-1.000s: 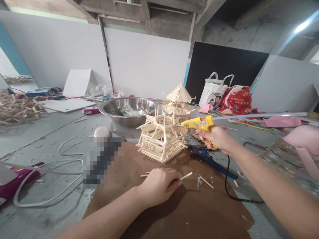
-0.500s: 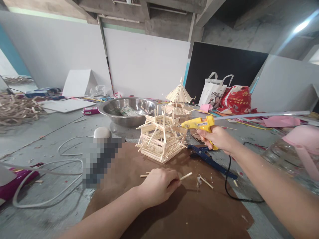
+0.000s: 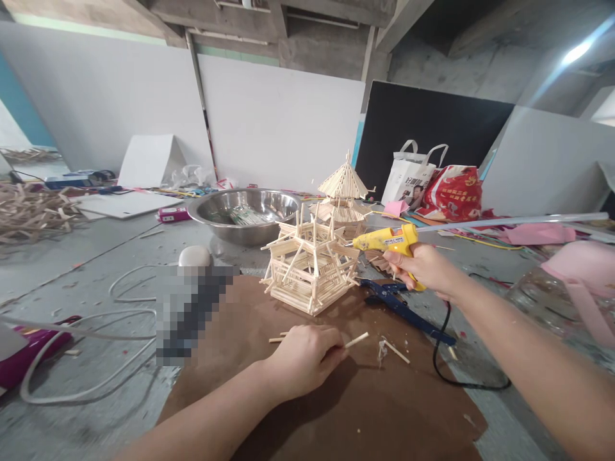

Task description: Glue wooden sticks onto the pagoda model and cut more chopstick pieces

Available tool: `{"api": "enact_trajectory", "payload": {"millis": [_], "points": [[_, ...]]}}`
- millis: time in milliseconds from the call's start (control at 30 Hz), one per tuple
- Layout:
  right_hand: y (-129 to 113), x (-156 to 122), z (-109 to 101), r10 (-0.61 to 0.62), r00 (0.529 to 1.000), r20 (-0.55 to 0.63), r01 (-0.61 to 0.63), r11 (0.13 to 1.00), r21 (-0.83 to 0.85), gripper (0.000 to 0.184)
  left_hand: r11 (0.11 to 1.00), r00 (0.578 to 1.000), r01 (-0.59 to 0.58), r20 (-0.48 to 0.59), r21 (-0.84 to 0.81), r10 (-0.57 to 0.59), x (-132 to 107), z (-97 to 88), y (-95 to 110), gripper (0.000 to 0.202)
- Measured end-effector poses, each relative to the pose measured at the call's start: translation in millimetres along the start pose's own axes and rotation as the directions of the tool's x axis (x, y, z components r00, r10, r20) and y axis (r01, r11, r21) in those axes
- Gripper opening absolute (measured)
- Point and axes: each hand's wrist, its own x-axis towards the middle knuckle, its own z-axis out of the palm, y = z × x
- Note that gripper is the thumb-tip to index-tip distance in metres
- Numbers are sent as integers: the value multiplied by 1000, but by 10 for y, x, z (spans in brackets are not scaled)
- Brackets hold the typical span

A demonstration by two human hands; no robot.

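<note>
My right hand (image 3: 419, 266) is wrapped round a yellow hot glue gun (image 3: 388, 239), with a long clear glue stick (image 3: 519, 221) poking out of its back. The nozzle points left, close to the upper right side of a six-sided model (image 3: 313, 266) built from thin wooden sticks. Nearer to me, my left hand (image 3: 307, 358) is closed on a short wooden stick (image 3: 357, 340), whose pale end juts out to the right. Other stick pieces lie beside that hand, one (image 3: 396, 352) next to a clump of dried glue (image 3: 382, 352). Blue cutters (image 3: 408, 312) lie right of the model.
A brown board (image 3: 384, 416) lies beneath the model. Behind stand a steel basin (image 3: 245, 230) and a finished-looking stick pavilion (image 3: 346, 182). The gun's black cord (image 3: 436, 358) loops at right, near a clear jar with a pink lid (image 3: 583, 269). White cable (image 3: 31, 378) curls at left.
The glue gun has shifted slightly to the right, away from the model. My left hand keeps its hold on the stick almost unmoved.
</note>
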Motion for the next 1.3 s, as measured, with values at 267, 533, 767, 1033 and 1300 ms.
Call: {"api": "enact_trajectory", "payload": {"millis": [267, 533, 767, 1033, 1300], "points": [[-19, -33, -32, 23, 1000, -5, -24, 1000, -20, 35, 1000, 1000, 3, -5, -11, -3, -2, 25, -21, 19], [23, -34, -69, 16, 1000, -9, -17, 999, -49, 35, 1000, 1000, 3, 1, 1, -3, -4, 23, -11, 20], [96, -42, -109, -14, 1000, 5, 14, 998, -54, 36, 1000, 1000, 3, 9, -8, -3, 5, 9, -5, 20], [58, -91, -145, 33, 999, -28, -35, 996, -84, 38, 1000, 1000, 6, 3, 0, -6, 1, 7, -6, 20], [49, -120, -164, 44, 998, -40, -48, 993, -106, 39, 1000, 1000, -6, -10, -2, 6, 9, 23, -9, 18]]}}
